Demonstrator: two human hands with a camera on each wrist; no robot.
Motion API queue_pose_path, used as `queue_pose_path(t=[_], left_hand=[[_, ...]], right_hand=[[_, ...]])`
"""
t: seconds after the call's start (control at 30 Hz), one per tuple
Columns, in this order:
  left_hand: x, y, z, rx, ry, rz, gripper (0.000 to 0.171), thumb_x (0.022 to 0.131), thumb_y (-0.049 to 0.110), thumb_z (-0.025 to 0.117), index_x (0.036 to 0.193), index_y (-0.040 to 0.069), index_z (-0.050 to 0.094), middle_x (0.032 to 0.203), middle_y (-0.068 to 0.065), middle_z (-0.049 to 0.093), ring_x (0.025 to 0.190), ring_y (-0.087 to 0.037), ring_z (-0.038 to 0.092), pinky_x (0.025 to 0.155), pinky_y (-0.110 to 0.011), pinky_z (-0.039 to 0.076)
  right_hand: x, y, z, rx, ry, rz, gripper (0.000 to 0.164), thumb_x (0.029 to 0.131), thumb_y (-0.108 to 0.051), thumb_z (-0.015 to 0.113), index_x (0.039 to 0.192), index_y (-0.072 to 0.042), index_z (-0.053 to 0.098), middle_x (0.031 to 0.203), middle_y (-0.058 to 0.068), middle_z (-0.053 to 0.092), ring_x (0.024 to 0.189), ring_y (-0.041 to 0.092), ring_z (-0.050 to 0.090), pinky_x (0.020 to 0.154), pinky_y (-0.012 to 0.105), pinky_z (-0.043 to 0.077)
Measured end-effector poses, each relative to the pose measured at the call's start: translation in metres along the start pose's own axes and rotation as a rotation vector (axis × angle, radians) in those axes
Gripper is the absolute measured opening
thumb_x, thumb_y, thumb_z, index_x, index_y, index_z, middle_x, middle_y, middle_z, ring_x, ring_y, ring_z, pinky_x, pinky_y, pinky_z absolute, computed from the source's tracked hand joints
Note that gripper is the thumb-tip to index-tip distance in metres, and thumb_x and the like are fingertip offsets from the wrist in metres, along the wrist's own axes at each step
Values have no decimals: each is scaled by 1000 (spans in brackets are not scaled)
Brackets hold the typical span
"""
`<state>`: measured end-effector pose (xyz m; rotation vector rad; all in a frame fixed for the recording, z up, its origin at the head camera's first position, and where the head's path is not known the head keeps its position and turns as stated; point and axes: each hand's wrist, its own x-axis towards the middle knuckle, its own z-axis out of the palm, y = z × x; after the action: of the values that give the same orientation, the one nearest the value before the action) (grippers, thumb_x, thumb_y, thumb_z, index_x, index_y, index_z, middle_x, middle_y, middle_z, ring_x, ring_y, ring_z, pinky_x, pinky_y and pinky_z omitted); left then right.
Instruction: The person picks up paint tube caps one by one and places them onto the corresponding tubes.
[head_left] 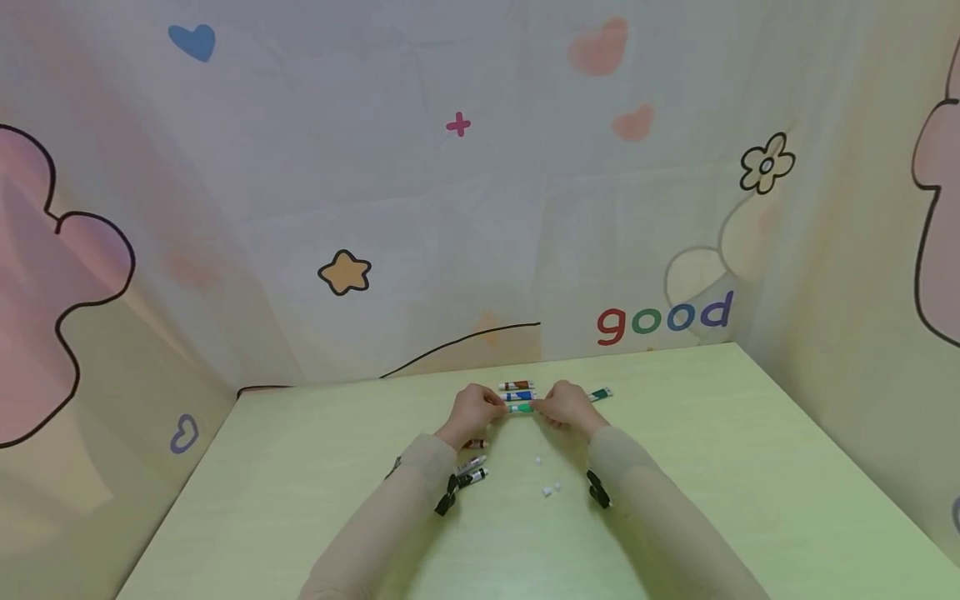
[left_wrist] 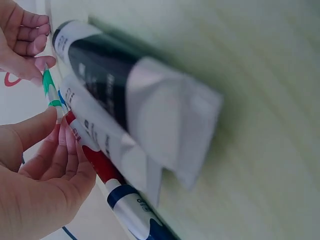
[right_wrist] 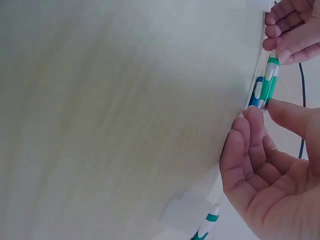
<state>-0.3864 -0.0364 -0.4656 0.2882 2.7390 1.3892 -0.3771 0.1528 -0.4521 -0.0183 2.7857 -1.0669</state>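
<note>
A small green-and-white paint tube (head_left: 520, 408) is stretched between both hands, lying crosswise above the table's far part. My left hand (head_left: 474, 410) pinches its cap end between thumb and fingers, seen close up in the left wrist view, where the tube (left_wrist: 50, 86) tapers away. The flat tail end is pinched by my right hand (head_left: 567, 406); in the right wrist view the thumb and index finger meet at that end of the tube (right_wrist: 270, 82). Just behind it lie a blue tube (head_left: 517, 396) and a brown-orange tube (head_left: 516, 385), side by side.
Near my left forearm lie a black tube (left_wrist: 105, 75), a pale grey tube (head_left: 471, 464), a red tube (left_wrist: 102, 165) and a blue-capped tube (left_wrist: 135, 210). A dark green tube (head_left: 602, 394) lies beyond my right hand. Small white pieces (head_left: 547, 492) are scattered between the forearms.
</note>
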Motion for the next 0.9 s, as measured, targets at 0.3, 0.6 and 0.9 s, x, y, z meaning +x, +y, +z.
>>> queue_pose_path(t=[0.3,0.6,0.9], left_hand=[[9,2,0,66,17,-29,10,90,8,76,92,-1,78,94,-11,72,84,-22,61,74,-34,53],[9,1,3,59,2,-39,8,90,7,76,90,-1,76,91,-10,71,81,-21,60,71,-34,52],[8,2,3,95,0,-41,9,91,8,75,90,-1,76,90,-10,71,78,-19,59,68,-32,51]], right_hand=[[8,-3,-4,-51,-34,-9,36,98,-27,66,74,-1,66,64,5,61,56,14,54,54,25,48],[15,-2,-1,-68,-77,71,37,101,-29,63,72,-5,61,62,2,54,56,13,49,52,24,43],[18,1,2,-81,-136,53,46,104,-31,57,64,-11,51,59,0,47,51,11,41,49,22,37]])
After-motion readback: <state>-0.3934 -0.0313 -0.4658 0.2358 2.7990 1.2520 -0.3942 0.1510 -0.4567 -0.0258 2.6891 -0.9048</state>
